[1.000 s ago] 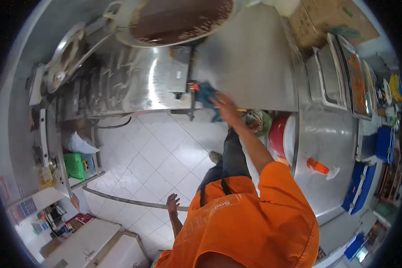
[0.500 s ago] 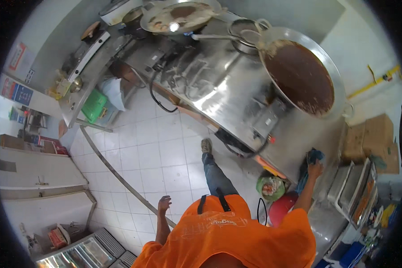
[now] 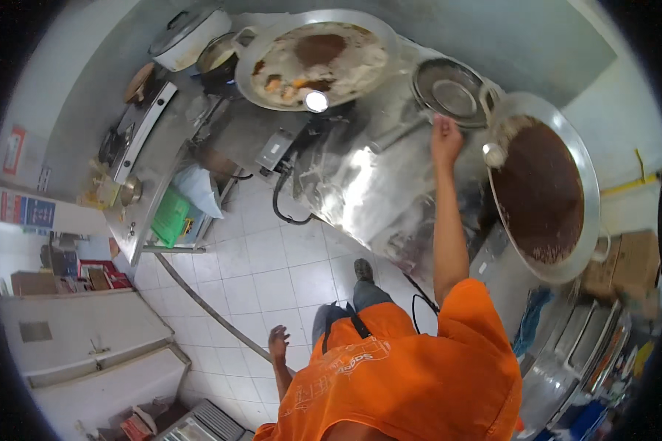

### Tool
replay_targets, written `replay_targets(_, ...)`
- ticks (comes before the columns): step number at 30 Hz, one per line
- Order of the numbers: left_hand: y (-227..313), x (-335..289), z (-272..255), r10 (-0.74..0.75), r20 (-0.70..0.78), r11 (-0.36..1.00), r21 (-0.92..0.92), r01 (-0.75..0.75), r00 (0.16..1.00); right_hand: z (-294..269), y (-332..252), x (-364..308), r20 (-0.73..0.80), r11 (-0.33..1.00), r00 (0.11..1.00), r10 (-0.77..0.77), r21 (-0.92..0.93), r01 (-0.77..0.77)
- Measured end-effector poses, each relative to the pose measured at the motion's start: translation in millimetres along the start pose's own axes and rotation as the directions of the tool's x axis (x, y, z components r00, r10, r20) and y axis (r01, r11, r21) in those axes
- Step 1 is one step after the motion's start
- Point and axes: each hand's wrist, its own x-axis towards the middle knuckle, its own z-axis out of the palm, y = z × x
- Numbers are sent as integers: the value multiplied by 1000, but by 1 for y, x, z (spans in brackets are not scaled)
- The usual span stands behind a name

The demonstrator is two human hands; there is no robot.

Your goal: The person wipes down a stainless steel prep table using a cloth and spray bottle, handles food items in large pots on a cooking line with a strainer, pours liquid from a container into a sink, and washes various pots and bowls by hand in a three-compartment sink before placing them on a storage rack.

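Head cam: right hand (image 3: 446, 140) up at the near edge of a round strainer (image 3: 452, 92) on the far part of the counter (image 3: 404, 176).
Right fingers are curled in, but it's kinda blurry, so no idea if they're gripping; left hand (image 3: 278, 344) hangs loosely spread and empty. Strainer looks like thin metal, so probably light, stiff, maybe greasy; I'd grab the handle (image 3: 396, 137). Counter's shiny, smeared steel, big wok (image 3: 541, 191) of dark liquid right, tiled floor (image 3: 272, 287) below.
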Motion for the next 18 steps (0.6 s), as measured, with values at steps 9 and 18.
replay_targets(9, -7, 35, -26, -219, 145, 947, 271, 174, 965, -229, 2, -47, 90, 839, 839, 536, 54, -542)
replay_targets(18, -12, 75, -2, -224, 342, 502, 843, -193, 913, -444, -271, -406, -520, 826, 815, 254, -322, -462)
